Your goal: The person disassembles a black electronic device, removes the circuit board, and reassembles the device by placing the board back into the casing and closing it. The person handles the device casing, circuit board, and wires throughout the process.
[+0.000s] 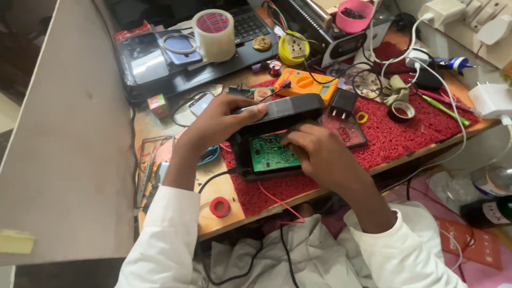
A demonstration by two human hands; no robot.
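Note:
My left hand grips the raised black lid of an opened black plastic device case, thumb along its top edge. Inside the case lies a green circuit board. My right hand rests on the board's right side, fingers curled down onto it; whether it pinches anything is hidden. The case sits on a red textured mat on a wooden workbench. A black cable and a thin red wire run from the case toward me.
An orange multimeter, a black adapter, tape rolls and a laptop crowd the bench. White chargers and cables lie at right. A grey wall panel stands at left.

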